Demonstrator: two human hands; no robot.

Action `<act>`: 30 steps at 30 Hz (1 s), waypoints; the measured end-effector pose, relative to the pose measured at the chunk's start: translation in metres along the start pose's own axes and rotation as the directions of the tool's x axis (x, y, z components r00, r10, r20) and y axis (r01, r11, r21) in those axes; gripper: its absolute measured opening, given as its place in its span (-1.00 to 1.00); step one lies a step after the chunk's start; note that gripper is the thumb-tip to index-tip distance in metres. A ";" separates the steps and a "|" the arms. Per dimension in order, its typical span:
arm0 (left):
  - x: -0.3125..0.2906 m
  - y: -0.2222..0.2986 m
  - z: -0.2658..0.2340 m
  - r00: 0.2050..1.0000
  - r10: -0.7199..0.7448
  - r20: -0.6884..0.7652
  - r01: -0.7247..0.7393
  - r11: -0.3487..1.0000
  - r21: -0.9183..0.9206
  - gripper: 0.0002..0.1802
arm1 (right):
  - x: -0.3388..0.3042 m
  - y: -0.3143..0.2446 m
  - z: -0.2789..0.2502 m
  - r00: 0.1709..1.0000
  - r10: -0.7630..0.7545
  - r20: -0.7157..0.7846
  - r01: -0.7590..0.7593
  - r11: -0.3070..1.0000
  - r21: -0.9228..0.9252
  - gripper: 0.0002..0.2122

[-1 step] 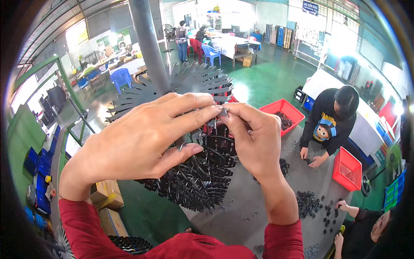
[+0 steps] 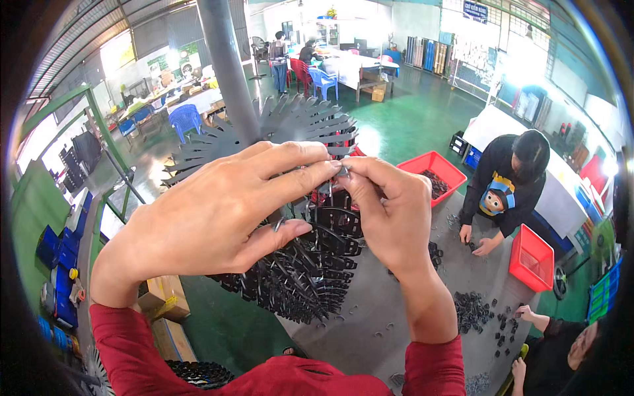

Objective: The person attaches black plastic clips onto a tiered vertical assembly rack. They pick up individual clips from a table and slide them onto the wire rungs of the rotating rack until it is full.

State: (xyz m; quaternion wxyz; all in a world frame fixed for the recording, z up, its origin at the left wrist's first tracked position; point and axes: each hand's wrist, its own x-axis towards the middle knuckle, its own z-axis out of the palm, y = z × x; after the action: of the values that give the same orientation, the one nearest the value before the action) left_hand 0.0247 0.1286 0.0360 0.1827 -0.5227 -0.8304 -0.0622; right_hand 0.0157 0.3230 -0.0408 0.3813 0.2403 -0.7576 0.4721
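Note:
A round rack of flat dark metal prongs (image 2: pixel 228 142) stands in front of me on a thick grey post (image 2: pixel 228 66), with many black clip-like parts (image 2: pixel 317 270) hanging in tiers below. My right hand (image 2: pixel 389 204) pinches a small grey metal piece (image 2: pixel 343 171) at the rack's near right side. My left hand (image 2: pixel 218 201) reaches across the rack, its long fingertips meeting that same piece. Its thumb stands apart, with a small curved metal clip (image 2: pixel 279 225) tucked between thumb and palm. The left hand hides much of the rack's middle.
A grey table (image 2: pixel 370 356) bears a pile of small black parts (image 2: pixel 472 311) and loose curved clips. Two red bins (image 2: pixel 532 259) stand on it. A co-worker in black (image 2: pixel 508 178) handles parts across from me; another person (image 2: pixel 568 350) sits at the right. Cardboard boxes (image 2: pixel 165 297) are at lower left.

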 end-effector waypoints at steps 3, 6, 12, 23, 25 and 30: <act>0.004 0.001 0.001 1.000 0.014 0.005 -0.014 1.000 -0.020 -0.36 | 0.000 0.003 -0.003 1.000 -0.021 -0.023 0.021 1.000 0.013 -0.90; 0.008 0.004 0.001 1.000 0.008 0.016 -0.007 1.000 -0.024 -0.35 | -0.001 0.010 -0.006 0.999 -0.032 -0.041 0.034 0.999 0.039 -0.90; 0.013 0.009 0.003 0.999 -0.002 0.042 0.002 1.000 -0.006 -0.33 | -0.006 0.014 -0.012 0.996 -0.052 -0.076 0.061 0.991 0.122 -0.91; 0.011 -0.002 0.004 0.990 -0.139 -0.026 0.140 0.989 0.051 -0.37 | -0.013 0.076 -0.068 0.954 0.247 -0.173 -0.266 0.959 -0.099 -0.88; 0.014 -0.004 0.006 0.982 -0.181 -0.047 0.186 0.976 0.111 -0.37 | -0.008 0.101 -0.085 0.955 0.246 -0.166 -0.279 0.935 -0.217 -0.86; 0.019 -0.010 0.004 0.980 -0.197 0.038 0.160 0.880 0.447 -0.38 | 0.018 0.170 -0.136 0.953 0.218 -0.212 -0.297 0.812 -0.502 -0.77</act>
State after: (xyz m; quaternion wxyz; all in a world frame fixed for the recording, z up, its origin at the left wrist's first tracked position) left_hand 0.0078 0.1417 0.0401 0.2554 -0.3910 -0.8743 0.1326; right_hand -0.0702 0.5200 -0.0805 0.4185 -0.0137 -0.8540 0.3088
